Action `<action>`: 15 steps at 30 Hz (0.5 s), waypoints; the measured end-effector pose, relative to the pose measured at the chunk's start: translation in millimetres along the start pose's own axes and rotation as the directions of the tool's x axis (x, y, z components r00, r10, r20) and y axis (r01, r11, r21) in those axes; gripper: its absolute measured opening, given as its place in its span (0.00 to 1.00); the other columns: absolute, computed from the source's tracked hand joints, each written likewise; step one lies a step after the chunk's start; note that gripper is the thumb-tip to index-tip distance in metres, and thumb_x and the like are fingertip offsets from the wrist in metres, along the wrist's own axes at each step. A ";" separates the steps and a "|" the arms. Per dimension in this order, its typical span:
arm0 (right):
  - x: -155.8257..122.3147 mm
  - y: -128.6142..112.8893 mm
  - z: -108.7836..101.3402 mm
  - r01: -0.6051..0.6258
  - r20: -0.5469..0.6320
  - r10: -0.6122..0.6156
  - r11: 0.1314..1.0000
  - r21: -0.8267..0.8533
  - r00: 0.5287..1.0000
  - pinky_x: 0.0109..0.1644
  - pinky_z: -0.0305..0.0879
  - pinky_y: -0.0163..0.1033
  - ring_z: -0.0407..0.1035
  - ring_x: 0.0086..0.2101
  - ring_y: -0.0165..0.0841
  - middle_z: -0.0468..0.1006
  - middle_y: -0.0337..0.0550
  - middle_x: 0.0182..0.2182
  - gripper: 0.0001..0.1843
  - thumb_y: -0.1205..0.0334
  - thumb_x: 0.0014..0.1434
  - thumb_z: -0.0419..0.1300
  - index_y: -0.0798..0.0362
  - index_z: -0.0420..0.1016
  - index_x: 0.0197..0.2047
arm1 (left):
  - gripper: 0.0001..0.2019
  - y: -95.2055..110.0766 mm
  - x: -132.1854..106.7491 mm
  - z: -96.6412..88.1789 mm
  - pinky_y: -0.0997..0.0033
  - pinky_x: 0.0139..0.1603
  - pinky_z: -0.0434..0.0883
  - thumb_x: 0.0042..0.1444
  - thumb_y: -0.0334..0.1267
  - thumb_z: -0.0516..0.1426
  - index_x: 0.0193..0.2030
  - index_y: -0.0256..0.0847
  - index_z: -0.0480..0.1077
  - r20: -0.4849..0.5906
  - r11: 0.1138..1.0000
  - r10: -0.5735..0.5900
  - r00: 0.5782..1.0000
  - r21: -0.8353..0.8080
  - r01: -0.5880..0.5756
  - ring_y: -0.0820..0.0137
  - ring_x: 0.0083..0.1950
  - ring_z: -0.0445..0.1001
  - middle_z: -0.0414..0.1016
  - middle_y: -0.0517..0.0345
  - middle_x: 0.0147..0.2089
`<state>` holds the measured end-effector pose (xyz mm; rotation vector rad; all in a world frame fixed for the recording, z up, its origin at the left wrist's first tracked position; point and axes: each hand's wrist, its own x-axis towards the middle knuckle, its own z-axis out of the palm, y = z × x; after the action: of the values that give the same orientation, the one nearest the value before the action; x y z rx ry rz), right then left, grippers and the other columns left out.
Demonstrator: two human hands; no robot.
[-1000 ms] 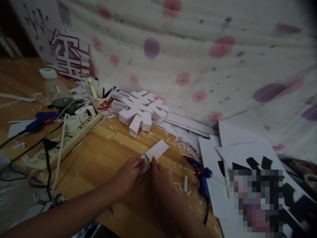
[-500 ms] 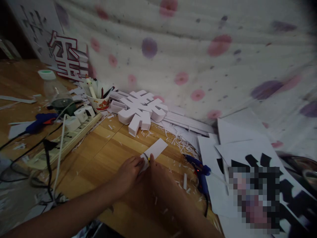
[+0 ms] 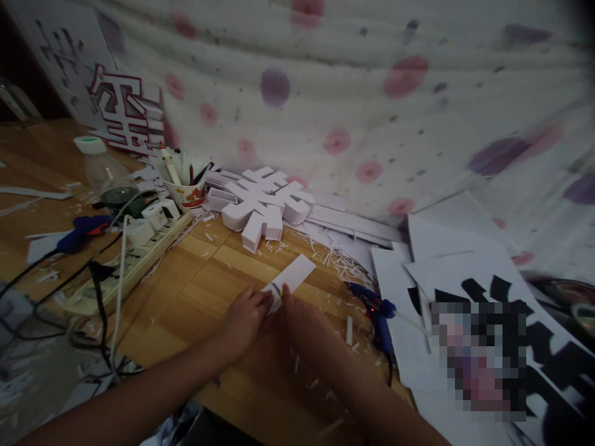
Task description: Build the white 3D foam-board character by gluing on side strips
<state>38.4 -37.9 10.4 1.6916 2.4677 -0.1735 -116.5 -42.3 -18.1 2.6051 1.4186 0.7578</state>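
Note:
A white strip of card or foam board (image 3: 297, 272) lies slantwise on the wooden table. My left hand (image 3: 248, 316) presses its near part down, fingers bent and close together at the strip's left edge. My right hand (image 3: 297, 313) is closed round a small cutter knife (image 3: 280, 292), with its forefinger stretched along the top. Only a thin dark blade and a bit of yellow show, resting across the strip; the rest of the knife is hidden in the hand. The two hands almost touch. Beyond the strip sits a white built-up character (image 3: 264, 207).
Right of my hands lies a blue glue gun (image 3: 379, 313) beside printed sheets (image 3: 465, 279). A power strip (image 3: 134, 260) with cables, another glue gun (image 3: 86, 232), a bottle (image 3: 105, 173) and a pen cup (image 3: 190, 193) stand left. Paper scraps (image 3: 341, 263) litter the table.
The blade and my right hand have shifted slightly on the strip, while my left hand stays pressed on it. The whole view has tilted a little.

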 end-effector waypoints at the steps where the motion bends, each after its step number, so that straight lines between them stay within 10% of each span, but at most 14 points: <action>1: -0.1 0.8 0.9 0.006 0.001 -0.006 1.000 0.000 1.000 0.41 0.69 0.44 0.71 0.39 0.35 0.72 0.49 0.45 0.21 0.60 0.62 0.54 0.56 0.62 0.57 | 0.10 0.4 0.2 -0.7 0.59 0.40 0.70 0.58 0.33 0.52 0.43 0.37 0.72 0.003 1.000 0.000 1.000 0.000 0.000 0.63 0.40 0.71 0.76 0.49 0.44; 7: -4.2 4.3 2.3 0.051 -0.015 -0.051 0.999 -0.014 0.999 0.35 0.68 0.39 0.73 0.34 0.38 0.77 0.54 0.37 0.33 0.71 0.59 0.48 0.60 0.43 0.66 | 0.09 1.4 0.2 -2.7 0.60 0.41 0.70 0.58 0.33 0.52 0.42 0.39 0.72 -0.009 1.000 0.002 1.000 -0.004 -0.002 0.64 0.40 0.71 0.76 0.51 0.44; 15: -11.8 3.2 7.9 0.031 -0.030 -0.032 0.999 -0.040 0.999 0.34 0.68 0.41 0.72 0.29 0.38 0.76 0.52 0.30 0.34 0.68 0.59 0.50 0.62 0.44 0.66 | 0.10 0.8 0.2 -1.8 0.60 0.42 0.70 0.58 0.34 0.53 0.44 0.38 0.72 0.012 1.000 -0.008 1.000 -0.004 0.008 0.63 0.41 0.71 0.76 0.50 0.45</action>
<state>46.0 -49.0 4.8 1.6525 2.5039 -0.1021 -116.6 -42.9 -16.2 2.5949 1.4222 0.7418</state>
